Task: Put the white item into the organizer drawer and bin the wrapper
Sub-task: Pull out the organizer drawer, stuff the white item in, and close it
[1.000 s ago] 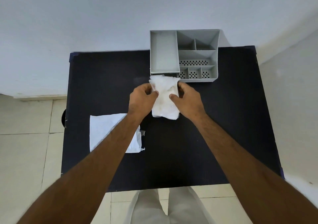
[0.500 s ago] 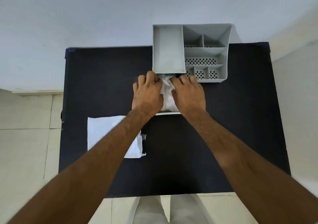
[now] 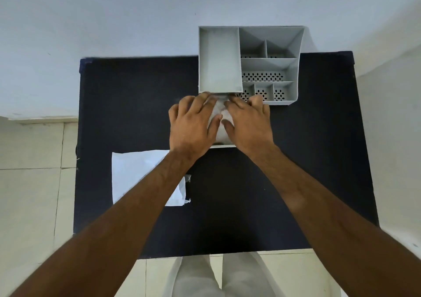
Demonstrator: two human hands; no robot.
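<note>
Pale wall [image 3: 114, 11] and cream floor tiles [image 3: 29, 194] frame a black table [image 3: 296, 182], and both my arms reach out over it. My left hand [image 3: 193, 123] lies palm down with its fingers spread flat, pressing on the white item [image 3: 219, 123], not curled around anything. My right hand [image 3: 248, 123] does the same just beside it, fingers loosely extended and flat on top, the two thumbs nearly meeting over the white bundle. Only a narrow strip of that crumpled white material shows between my hands. It sits in the pulled-out drawer [image 3: 222, 146], whose pale front edge shows just below my wrists. My fingertips reach up to the front of the grey desk organizer [image 3: 218, 59], which stands at the table's far edge against the wall. Its left part is one long plain tray; to the right are several smaller compartments, some with perforated floors. Well apart from all this, on the near left of the table, the white wrapper [image 3: 134, 173] lies flat, partly hidden under my left forearm. At the bottom, my light trousers [image 3: 200, 278] show beyond the near edge.
</note>
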